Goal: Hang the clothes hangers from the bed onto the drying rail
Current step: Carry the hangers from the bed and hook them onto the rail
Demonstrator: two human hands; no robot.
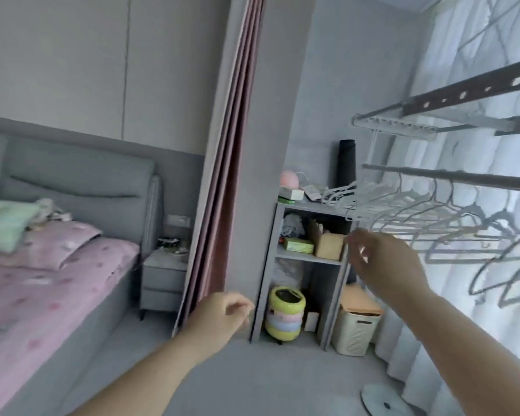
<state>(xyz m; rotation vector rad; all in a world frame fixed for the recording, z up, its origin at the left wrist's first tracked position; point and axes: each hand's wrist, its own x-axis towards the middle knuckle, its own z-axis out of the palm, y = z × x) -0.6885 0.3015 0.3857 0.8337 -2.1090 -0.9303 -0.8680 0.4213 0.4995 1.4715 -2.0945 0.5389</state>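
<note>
A drying rail [451,175] runs across the right side, in front of a white curtain. Several pale clothes hangers [409,211] hang from it in a tight row. My right hand [382,259] is raised just below and left of the hangers, fingers loosely spread, holding nothing; it does not plainly touch a hanger. My left hand [222,313] hovers lower, in the middle of the view, fingers loosely curled and empty. The bed [42,274] with a pink sheet lies at the left; no hangers show on the part of it in view.
A grey shelf unit [309,256] stands under the rail's left end, with boxes and a striped bin [285,316]. A white basket [354,328] sits beside it. A pink curtain [231,163] hangs by the wall column. A nightstand [162,277] flanks the bed. A second perforated bar [469,94] runs higher up.
</note>
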